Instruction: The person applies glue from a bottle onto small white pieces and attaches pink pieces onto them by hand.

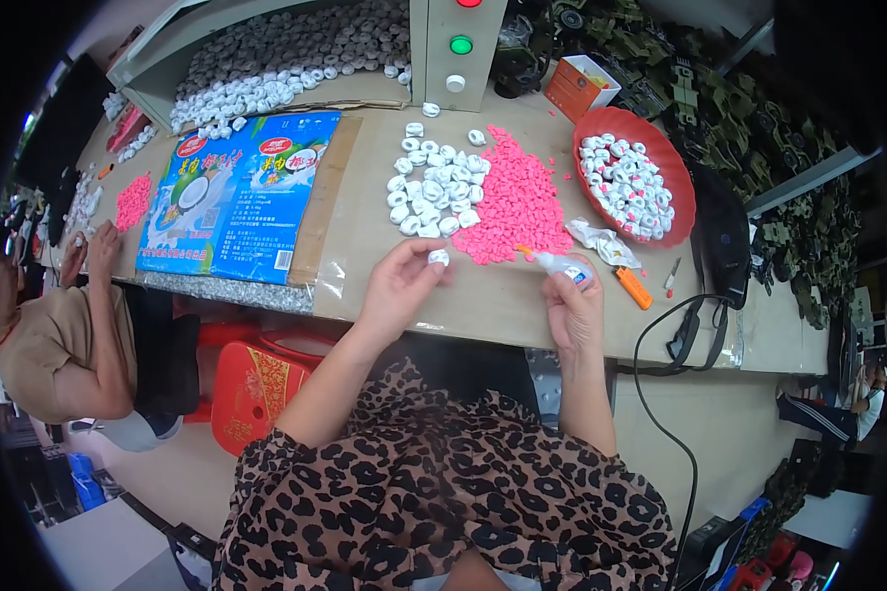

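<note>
Between its fingertips, my left hand (401, 285) pinches a small white rounded piece (439, 258) with dark marks. My right hand (574, 313) is wrapped round a small glue bottle (568, 268), whose orange tip points left toward the pink pieces. Just beyond both hands, a heap of small pink pieces (518, 202) spreads over the table. Left of that heap lies a cluster of white rounded pieces (426, 187), some touching the pink ones. To the right, a red scalloped dish (682, 187) holds white pieces, several showing pink spots.
Crumpled white wrapping (606, 241), an orange cutter (634, 288) and a small pen-like tool (672, 276) lie right of my right hand. A black cable (650, 394) hangs over the table edge. Blue printed cardboard (232, 202) lies left, near a seated co-worker (64, 345).
</note>
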Available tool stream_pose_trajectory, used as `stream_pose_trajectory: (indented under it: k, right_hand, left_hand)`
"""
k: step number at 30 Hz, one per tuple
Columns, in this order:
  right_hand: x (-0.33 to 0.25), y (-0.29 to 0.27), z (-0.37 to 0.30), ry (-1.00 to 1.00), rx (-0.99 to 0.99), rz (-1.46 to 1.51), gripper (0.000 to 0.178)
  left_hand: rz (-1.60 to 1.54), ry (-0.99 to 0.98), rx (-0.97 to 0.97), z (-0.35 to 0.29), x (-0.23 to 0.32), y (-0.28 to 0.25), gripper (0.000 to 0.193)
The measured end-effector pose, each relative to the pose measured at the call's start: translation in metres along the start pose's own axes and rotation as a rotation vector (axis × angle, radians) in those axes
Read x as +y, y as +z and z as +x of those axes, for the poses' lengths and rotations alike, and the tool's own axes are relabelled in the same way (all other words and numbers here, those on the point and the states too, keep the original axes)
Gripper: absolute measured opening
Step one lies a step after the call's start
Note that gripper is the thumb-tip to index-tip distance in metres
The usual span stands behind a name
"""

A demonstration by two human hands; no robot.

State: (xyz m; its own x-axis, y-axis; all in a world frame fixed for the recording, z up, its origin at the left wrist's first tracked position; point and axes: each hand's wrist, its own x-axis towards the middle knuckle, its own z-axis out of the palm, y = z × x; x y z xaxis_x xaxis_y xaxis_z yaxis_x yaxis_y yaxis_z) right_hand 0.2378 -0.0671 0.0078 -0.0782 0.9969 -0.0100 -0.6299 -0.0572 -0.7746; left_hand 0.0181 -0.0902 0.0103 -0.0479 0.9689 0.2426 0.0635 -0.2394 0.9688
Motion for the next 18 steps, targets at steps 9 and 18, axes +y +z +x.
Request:
stream_pose_trajectory:
  k: [9, 18]
  right_hand:
    - [0.010, 0.023, 0.007, -0.017, 0.006, 0.060, 0.017]
    - [0.017, 0.019, -0.010, -0.232, -0.010, -0.240, 0.020]
  left_hand:
    - [-0.828, -0.468, -0.144, 0.002, -0.008, 0.024, 0.027]
    - [-0.619, -0.313, -0.116, -0.006, -0.007, 0.033, 0.027]
